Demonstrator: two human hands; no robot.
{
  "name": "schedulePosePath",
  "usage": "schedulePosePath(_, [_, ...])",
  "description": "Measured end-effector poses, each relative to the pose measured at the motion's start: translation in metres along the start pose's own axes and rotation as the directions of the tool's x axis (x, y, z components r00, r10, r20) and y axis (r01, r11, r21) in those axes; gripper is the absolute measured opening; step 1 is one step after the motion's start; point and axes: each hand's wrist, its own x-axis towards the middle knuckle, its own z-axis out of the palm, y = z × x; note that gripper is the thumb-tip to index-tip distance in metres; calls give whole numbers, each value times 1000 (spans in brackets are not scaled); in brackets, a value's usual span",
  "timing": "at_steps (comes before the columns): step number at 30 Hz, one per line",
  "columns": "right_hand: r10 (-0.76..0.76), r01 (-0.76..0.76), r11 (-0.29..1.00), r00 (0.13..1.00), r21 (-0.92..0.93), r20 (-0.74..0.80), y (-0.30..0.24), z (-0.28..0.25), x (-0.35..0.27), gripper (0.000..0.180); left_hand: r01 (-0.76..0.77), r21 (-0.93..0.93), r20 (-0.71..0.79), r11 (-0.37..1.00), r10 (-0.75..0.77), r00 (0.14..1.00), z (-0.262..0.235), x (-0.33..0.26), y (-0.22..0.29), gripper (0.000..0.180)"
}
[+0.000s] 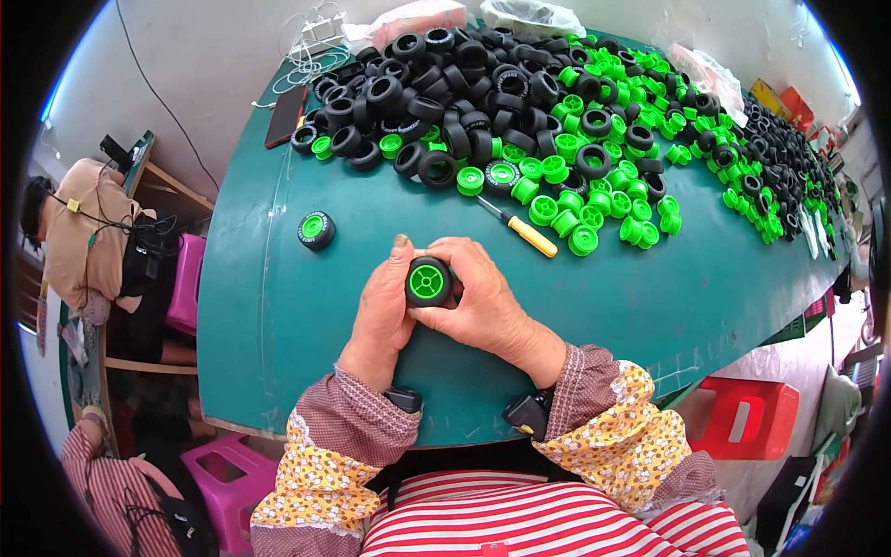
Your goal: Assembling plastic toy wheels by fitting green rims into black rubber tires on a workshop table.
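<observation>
Between my two hands, just above the near middle of the table, is a small toy wheel [428,281]: a black rubber tyre round a green spoked rim. My left hand [380,311] presses against its left side, fingers closed. My right hand [481,297] grips it from the right, thumb below and fingers over the top. Another tyre fitted on a green rim [316,230] lies to the left, apart from my hands. Beyond my hands, a screwdriver [532,237] with a yellow handle rests beside loose green rims [583,239].
A large heap of black tyres [436,102] and green rims covers the far side of the green table [278,325]. Smaller tyres [784,148] pile up at right. A white cable [306,67] lies far left. A red stool [747,418] stands right; two people sit at left near purple stools [227,483].
</observation>
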Motion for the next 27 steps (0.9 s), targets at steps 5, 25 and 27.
schedulePosePath(5, [112,-112,979,994,-171,-9,0,-12,0,53,-175,413,93,894,150,984,-14,9,13,28])
schedulePosePath(25, [141,8,938,905,-347,401,11,-39,7,46,-564,823,568,-72,105,816,-27,3,29,52])
schedulePosePath(27, [157,-20,942,908,-334,388,13,-37,7,46,-556,827,562,-85,90,822,-29,5,27,51])
